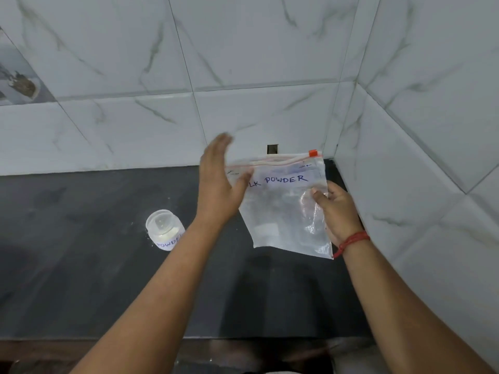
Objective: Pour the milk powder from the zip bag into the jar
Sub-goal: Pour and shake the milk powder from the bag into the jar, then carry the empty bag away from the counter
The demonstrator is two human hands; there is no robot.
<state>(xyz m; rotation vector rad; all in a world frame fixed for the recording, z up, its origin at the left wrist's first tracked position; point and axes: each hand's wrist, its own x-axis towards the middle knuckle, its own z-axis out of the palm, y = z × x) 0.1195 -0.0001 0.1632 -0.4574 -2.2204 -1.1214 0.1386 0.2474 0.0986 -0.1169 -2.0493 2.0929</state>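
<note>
A person's two bare hands work over a dark stone counter (94, 265) set into a corner of white marble-look wall tiles (256, 49). The right hand (337, 211) grips a clear zip bag (283, 211) by its right edge, thumb curled over the front of the plastic and fingers behind, holding the bag upright in the air above the counter with its zipper edge on top and an orange slider (313, 153) at the top right corner. Handwriting on the bag's white label reads "POWDER", the first word partly hidden by the left hand (220, 184). That hand is raised with its fingers straight and together, slightly motion-blurred at the tips, the palm set against the bag's upper left corner — it curls around nothing. The bag looks nearly see-through and flat; how much powder it contains cannot be told. The jar (165, 229) — small, clear, with white powder in its lower part and a label showing "POWDE" — stands upright on the counter well to the left of the bag, just beside the left forearm, with its mouth uncovered. A light dusting of white specks (135, 225) lies on the counter around the jar. A red thread bracelet (351, 242) circles the right wrist. A small dark rectangular opening (272, 149) sits in the wall just above the counter behind the bag.
</note>
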